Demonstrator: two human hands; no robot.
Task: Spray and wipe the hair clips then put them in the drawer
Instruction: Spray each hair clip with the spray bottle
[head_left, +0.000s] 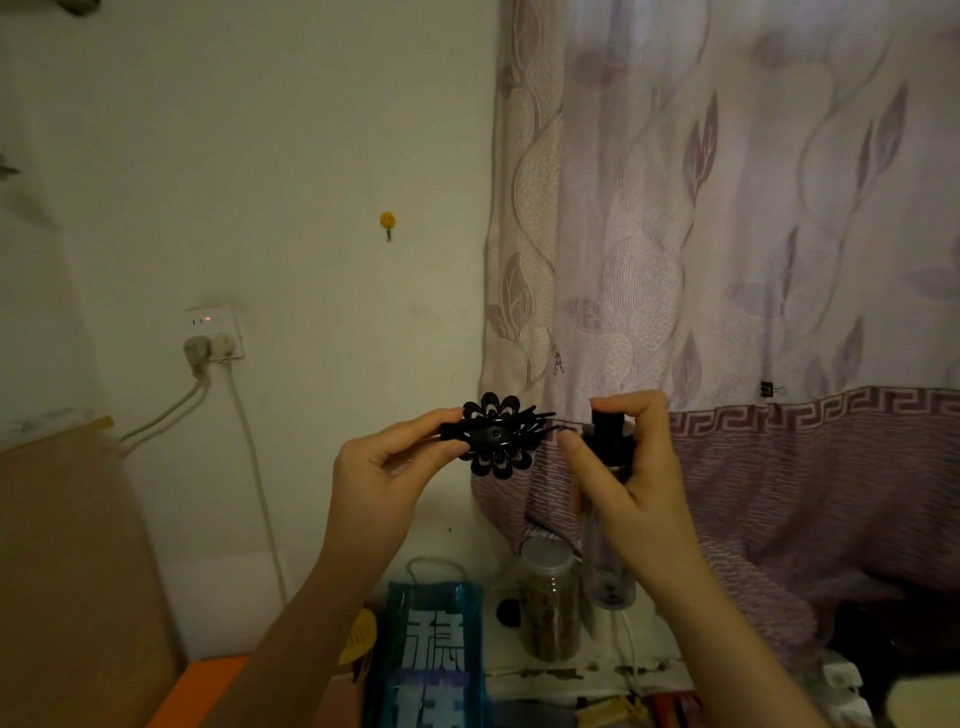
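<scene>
Head view. Dim room, cream wall at left, patterned lilac curtain (727, 234) filling the right half.

Left hand (387, 467) raised at frame centre, thumb and fingers (441, 418) pinching the tail end of a black flower-shaped hair clip (496, 435). Clip held in the air, prongs pointing toward 3 o'clock, tips just beside the bottle's nozzle.

Right hand (639, 478) at 3 o'clock of the clip, wrapped round a clear spray bottle (609, 519) with a black pump head. Index finger lies curled over the top of the pump; thumb presses the bottle's near side. Bottle upright, lifted off the table, its base hanging over the clutter below.

At 6 o'clock of the hands: a clear jar (550, 603) with grey lid and brown contents, standing; a blue bag (431, 660) with white characters to its 9 o'clock.

Wall socket (214, 332) at 9 o'clock, two plugs in it, white cables running down. Small yellow smiley hook (387, 222) at 12 o'clock of the left hand. Brown cardboard (72, 571) leans at lower left. Black binder clip (767, 389) on the curtain.
</scene>
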